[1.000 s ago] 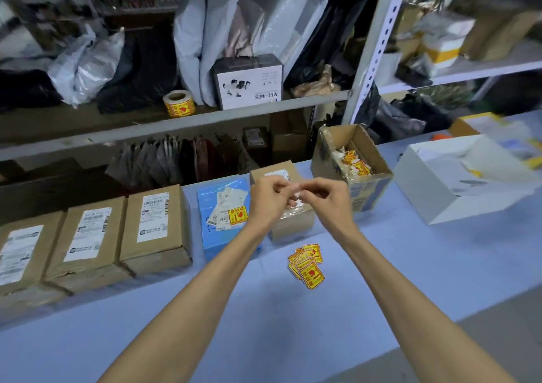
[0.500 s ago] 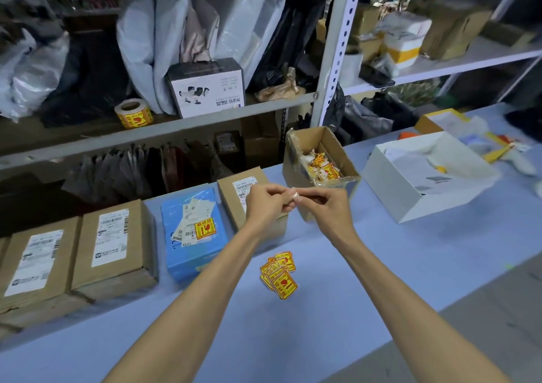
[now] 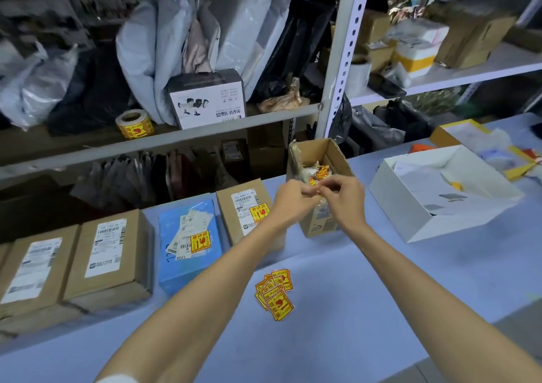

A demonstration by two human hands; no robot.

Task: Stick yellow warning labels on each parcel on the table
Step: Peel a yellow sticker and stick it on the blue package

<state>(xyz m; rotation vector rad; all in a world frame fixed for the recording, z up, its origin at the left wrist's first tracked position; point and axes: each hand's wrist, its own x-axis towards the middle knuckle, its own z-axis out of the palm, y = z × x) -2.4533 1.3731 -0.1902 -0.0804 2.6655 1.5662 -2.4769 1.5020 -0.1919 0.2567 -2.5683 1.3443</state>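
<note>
Left hand [image 3: 293, 203] and right hand [image 3: 344, 205] are together, fingertips meeting, both pinching one small pale scrap [image 3: 316, 190]. It's too small for me to call it label or backing paper. They hang just above the near rim of the open carton [image 3: 319, 154], which holds crumpled yellow-and-white bits.

Just left of the left hand is the brown parcel [image 3: 231, 227]. It has a yellow label on top, partly behind my left forearm. Next left is the blue parcel [image 3: 173, 227], also yellow-labelled, beside its white slips. Further left, side by side, are the second brown parcel [image 3: 108, 256] and third brown parcel [image 3: 29, 271]. These two show white shipping labels only, no yellow that I can see.

Loose yellow labels [image 3: 274, 293] lie fanned on the bench [image 3: 366, 294], nearer me than the hands, between my forearms.

What the next move turns on, as I read it: the unmarked parcels lie leftward of the hands, well apart, beyond the two finished ones. Their long sides run away from me toward the shelf [image 3: 205, 136]. The left hand is the nearer one. If the scrap is backing, the carton is directly beneath for dropping it.

Further out there's a white box [image 3: 457, 221] to the right and a label roll [image 3: 134, 124] on the shelf.
</note>
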